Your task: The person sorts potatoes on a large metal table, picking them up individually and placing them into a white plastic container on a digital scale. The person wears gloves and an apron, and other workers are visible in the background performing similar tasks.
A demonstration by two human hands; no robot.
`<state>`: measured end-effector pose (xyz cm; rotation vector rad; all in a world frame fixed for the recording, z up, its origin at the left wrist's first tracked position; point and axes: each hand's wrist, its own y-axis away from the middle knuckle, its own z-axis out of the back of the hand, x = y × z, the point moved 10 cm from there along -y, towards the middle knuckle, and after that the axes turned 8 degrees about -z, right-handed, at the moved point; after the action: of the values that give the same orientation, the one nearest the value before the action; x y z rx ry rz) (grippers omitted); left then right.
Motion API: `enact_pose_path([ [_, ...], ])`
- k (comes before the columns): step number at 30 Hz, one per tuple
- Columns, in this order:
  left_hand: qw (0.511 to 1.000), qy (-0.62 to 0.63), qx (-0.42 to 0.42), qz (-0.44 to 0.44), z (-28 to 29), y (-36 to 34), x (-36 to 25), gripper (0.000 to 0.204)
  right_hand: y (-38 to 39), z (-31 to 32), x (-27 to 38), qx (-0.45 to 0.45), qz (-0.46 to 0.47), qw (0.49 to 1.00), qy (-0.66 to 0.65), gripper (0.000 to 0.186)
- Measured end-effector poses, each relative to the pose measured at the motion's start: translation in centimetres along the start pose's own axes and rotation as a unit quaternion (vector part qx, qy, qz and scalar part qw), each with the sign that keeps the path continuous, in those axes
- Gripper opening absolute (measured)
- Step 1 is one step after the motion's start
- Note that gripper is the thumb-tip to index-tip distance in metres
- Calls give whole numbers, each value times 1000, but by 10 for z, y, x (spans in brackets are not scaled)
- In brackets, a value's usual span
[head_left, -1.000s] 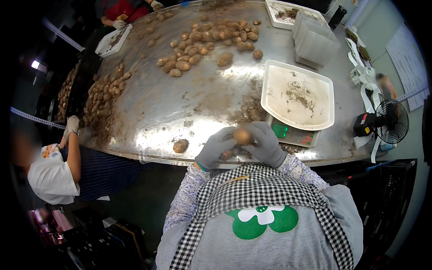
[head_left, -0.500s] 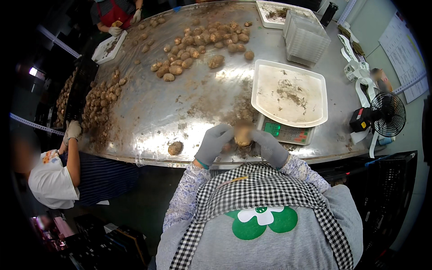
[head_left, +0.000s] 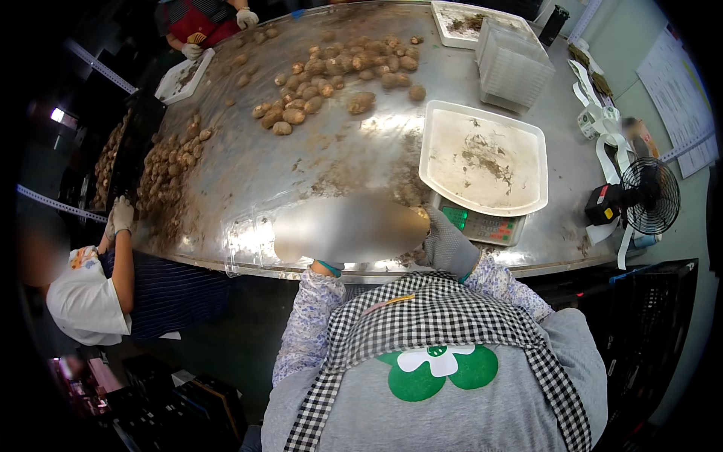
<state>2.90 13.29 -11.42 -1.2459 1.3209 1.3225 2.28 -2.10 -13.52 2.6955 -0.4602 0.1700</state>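
Observation:
My right hand [head_left: 450, 245], in a grey glove, is closed around a brown taro [head_left: 420, 218] above the near edge of the metal table. Only part of the taro shows. A wide blurred patch hides my left hand and its fingers; its teal cuff [head_left: 329, 267] and my left sleeve [head_left: 307, 297] come out below it. Just beyond my right hand stands a scale [head_left: 486, 224] with a white tray [head_left: 429, 158] on top, dirt scattered in it.
A heap of taros [head_left: 354, 64] lies in the table's far middle, another pile [head_left: 169, 169] at the left. Stacked clear containers [head_left: 512, 68] and a dirty white tray [head_left: 444, 34] stand far right. A small fan [head_left: 651, 196] sits right. Two gloved co-workers are at the left and far left.
The blurred patch has grown leftward and now covers my left hand, which was at the taro. My right hand still has the taro. The far co-worker's hand has shifted right.

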Motion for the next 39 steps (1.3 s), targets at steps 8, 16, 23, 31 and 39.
enact_pose_path([
  [8,967,44,142,-209,-37,5,-61,60,-22,7,24,-112,27,983,142,44],
  [16,970,237,24,57,-41,4,-42,51,-16,-37,63,-231,90,823,512,50],
  [23,957,-168,-66,-226,-4,-21,-68,21,-45,-58,83,-176,236,663,688,38],
  [31,944,23,-144,-296,6,-22,-81,16,-19,-67,66,-255,339,509,749,33],
  [39,858,492,-112,-96,-6,-43,9,44,-23,-110,61,-275,190,502,798,51],
])
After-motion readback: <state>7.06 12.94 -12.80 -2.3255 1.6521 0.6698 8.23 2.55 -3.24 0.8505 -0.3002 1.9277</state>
